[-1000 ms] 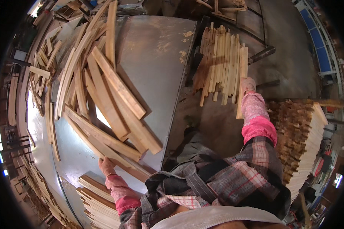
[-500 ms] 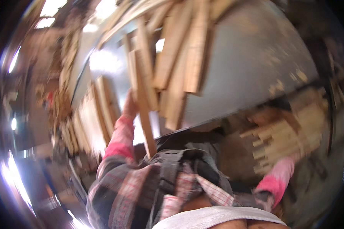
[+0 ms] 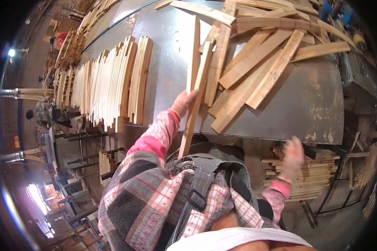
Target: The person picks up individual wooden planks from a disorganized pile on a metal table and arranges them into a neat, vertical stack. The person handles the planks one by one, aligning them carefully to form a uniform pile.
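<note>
My left hand (image 3: 183,103) is closed on a narrow wooden strip (image 3: 202,71), which slants from the tabletop down to my waist. Just beyond those fingers, another pale strip (image 3: 193,50) lies against it; whether I grip that one too is unclear. Off the table's near edge, my right hand (image 3: 293,154) is raised with its fingers stretched out, slightly blurred and holding nothing visible. Below and behind it is a stack of pale wooden strips (image 3: 310,178). To the right of my left hand, loose boards (image 3: 255,83) lie crossed in a heap.
A grey metal-topped table (image 3: 289,115) spreads before me. A row of wooden strips (image 3: 104,88) lies side by side on its left, with a short separate bundle (image 3: 140,79) next to it. Further lumber stacks (image 3: 65,85) stand beyond the left edge. Metal racks (image 3: 77,184) are at lower left.
My view has swung, so the table and boards appear farther right and sharper. My right hand has risen from beside the lower stack toward the table edge. The left still grips a strip.
</note>
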`<state>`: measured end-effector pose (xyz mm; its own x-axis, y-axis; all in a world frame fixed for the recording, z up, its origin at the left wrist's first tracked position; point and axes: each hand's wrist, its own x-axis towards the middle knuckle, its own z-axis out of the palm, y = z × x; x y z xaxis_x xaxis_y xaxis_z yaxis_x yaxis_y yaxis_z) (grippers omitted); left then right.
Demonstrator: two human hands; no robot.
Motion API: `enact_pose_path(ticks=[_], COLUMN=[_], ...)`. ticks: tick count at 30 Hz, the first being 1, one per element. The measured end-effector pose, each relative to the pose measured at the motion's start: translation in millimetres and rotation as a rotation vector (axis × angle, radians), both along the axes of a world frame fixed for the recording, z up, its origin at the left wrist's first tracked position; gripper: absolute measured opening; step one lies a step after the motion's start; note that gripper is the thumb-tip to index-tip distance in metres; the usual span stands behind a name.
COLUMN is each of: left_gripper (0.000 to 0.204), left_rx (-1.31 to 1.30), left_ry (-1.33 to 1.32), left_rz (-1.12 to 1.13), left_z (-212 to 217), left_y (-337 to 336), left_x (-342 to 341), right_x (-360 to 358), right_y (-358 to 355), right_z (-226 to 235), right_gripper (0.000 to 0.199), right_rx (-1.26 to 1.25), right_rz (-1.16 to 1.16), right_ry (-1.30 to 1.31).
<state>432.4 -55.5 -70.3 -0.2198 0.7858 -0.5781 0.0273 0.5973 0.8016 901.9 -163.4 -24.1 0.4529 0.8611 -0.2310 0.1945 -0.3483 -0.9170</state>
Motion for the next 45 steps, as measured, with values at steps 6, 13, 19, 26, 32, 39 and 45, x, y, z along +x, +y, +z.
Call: enact_pose_path(ticks=[6, 13, 19, 26, 32, 39, 45], left_gripper=[0.043, 0.082, 0.07, 0.072, 0.06, 0.063, 0.064], left_rx=[-0.069, -0.144, -0.072, -0.161, -0.434, 0.386, 0.505], left_ry=[0.056, -0.008, -0.077, 0.209, 0.568, 0.854, 1.155], left_rz=[-0.094, -0.152, -0.007, -0.117, -0.732, -0.232, -0.252], left_z=[22, 71, 95, 87, 125, 95, 27], left_y=[-123, -143, -130, -115, -71, -51, -33], left_x=[-15, -90, -170, -225, -254, -242, -248], right_x=[-249, -416, -497, -580, -621, -597, -567], right_y=[69, 82, 97, 122, 172, 195, 342], right_z=[16, 33, 21, -9, -34, -79, 38], right_gripper=[0.059, 0.062, 0.058, 0.062, 0.051, 0.045, 0.078], right_rx=[-0.499, -0.548, -0.373, -0.302, -0.445, -0.501, -0.165], right_rz=[0.846, 0.894, 0.956, 0.945, 1.084, 1.271, 0.977], right_ry=[0.346, -0.248, -0.236, -0.368, -0.345, 0.069, -1.239])
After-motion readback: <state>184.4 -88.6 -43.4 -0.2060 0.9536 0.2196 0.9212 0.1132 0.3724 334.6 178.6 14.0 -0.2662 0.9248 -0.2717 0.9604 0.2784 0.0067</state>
